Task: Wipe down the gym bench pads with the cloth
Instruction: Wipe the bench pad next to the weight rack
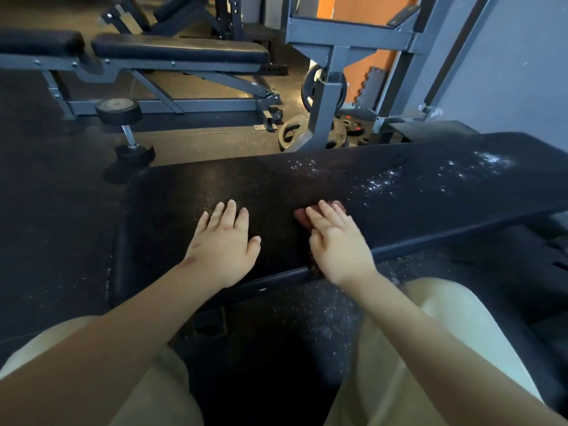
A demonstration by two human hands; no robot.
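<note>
A long black bench pad (307, 186) runs across the middle of the view, from lower left to upper right. White specks and droplets dot its right half. My left hand (222, 244) rests flat on the pad with straight, spread fingers and holds nothing. My right hand (336, 241) presses flat on a small reddish cloth (302, 218) near the pad's front edge. Only a bit of the cloth shows beyond my fingertips; the rest is hidden under the hand.
Behind the pad, a dumbbell (123, 124) stands on the dark rubber floor. Farther back is a second grey-framed bench (172, 53). A grey rack post (325, 96) with weight plates (310, 130) at its foot stands at the back right. My knees in beige shorts (455, 318) frame the bottom.
</note>
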